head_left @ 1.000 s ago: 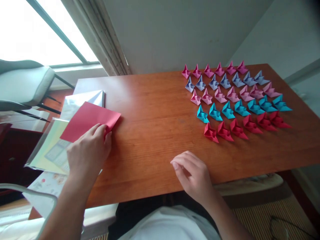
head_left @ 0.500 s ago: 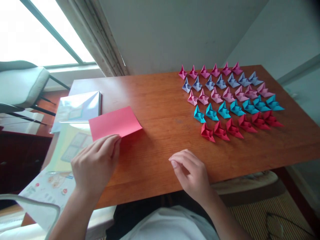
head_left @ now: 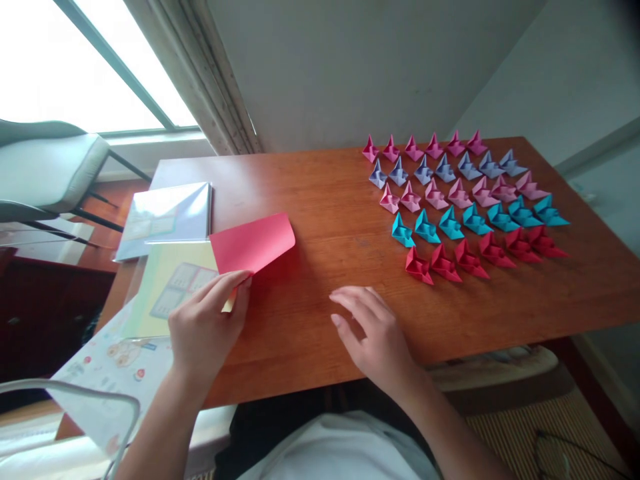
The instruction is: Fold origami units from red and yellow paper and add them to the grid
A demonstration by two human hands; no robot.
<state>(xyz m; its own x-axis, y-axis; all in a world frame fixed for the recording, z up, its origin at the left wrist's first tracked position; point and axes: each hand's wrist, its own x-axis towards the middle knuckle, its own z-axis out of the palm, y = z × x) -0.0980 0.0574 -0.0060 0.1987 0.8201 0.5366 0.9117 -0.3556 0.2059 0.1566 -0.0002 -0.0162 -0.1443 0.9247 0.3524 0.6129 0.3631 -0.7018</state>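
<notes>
My left hand pinches the near corner of a red paper sheet and holds it slightly lifted over the wooden table. My right hand hovers over the table's near edge with its fingers spread and nothing in them. To the right, several rows of folded paper pieces stand on the table: pink at the back, then lilac, light pink, blue and red in front.
A clear plastic sleeve of paper and printed sheets lie at the table's left end, partly over its edge. A grey chair stands by the window at left. A wall runs behind the table.
My left hand has carried the red sheet rightwards from over the sleeve towards the table's middle. My right hand's fingers have uncurled and reached slightly left.
</notes>
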